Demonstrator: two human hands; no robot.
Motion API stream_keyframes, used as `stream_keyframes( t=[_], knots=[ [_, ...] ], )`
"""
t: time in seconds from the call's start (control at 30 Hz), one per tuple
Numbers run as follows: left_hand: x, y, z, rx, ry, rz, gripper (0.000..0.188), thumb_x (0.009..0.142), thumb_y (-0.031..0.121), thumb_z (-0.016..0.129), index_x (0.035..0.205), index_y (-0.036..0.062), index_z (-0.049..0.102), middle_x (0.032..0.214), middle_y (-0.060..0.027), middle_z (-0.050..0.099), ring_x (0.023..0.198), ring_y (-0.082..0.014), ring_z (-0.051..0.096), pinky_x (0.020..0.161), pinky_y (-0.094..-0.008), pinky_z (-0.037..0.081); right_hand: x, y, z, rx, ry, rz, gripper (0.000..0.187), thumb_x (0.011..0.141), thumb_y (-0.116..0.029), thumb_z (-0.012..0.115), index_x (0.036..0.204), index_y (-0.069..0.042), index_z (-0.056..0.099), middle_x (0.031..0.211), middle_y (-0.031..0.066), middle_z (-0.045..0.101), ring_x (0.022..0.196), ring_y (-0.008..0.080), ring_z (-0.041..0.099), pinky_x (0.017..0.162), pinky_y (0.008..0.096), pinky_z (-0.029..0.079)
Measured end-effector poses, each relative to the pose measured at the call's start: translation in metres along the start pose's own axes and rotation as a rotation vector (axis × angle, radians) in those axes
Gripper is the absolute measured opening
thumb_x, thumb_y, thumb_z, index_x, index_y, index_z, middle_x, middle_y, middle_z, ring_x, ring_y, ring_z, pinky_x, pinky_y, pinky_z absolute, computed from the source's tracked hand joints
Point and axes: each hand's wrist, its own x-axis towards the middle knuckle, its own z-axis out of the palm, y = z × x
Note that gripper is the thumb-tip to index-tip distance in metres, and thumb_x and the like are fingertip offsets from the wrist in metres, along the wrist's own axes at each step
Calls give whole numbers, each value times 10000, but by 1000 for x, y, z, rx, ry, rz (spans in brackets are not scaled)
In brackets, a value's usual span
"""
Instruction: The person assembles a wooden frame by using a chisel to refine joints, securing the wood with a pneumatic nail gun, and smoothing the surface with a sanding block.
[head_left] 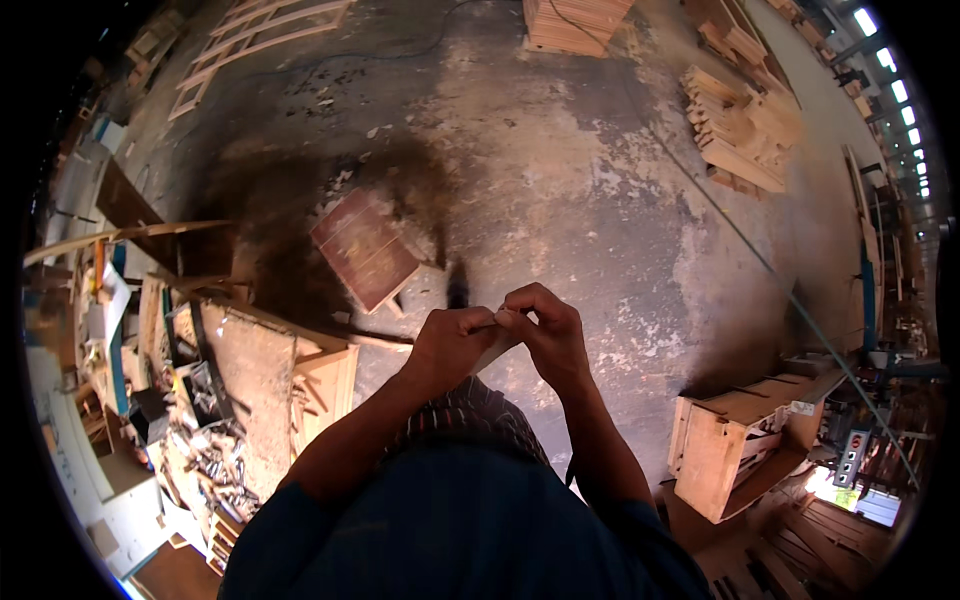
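My left hand (447, 343) and my right hand (549, 332) meet in front of my body, fingertips almost touching. Both are closed in a pinch, thumbs against curled fingers. Between them hangs a thin, pale, flat piece (497, 350), perhaps a folded sheet; its kind is too small to make out, and my fingers hide its upper edge. Beyond my hands, a little to the left, a low stool (366, 250) with a worn reddish plank top stands on the floor.
A cluttered workbench (250, 385) with many small tools runs along the left. At the right stands an open wooden box (715, 440), below a cable (760, 257) crossing the view. Stacked carved wood parts (745, 130), a timber stack (570, 25) and a slatted frame (250, 40) lie farther off.
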Motion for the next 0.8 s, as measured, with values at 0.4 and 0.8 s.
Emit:
stream_keyframes(
  t=[0.4, 0.8],
  knots=[
    [229, 61, -87, -168, -192, 175, 241, 978, 232, 638, 933, -5, 643, 704, -86, 598, 668, -92, 539, 606, -322, 452, 231, -43, -64, 151, 167, 138, 27, 913, -46, 710, 904, -26, 693, 830, -1, 674, 800, 69, 609, 709, 231, 486],
    [398, 107, -137, -155, 229, 49, 178, 936, 178, 683, 911, 2, 672, 687, -100, 581, 659, -81, 525, 610, -311, 464, 469, -24, -102, 142, -93, 108, 43, 931, -20, 682, 891, -22, 665, 818, -19, 637, 775, 50, 559, 693, 217, 449]
  ],
)
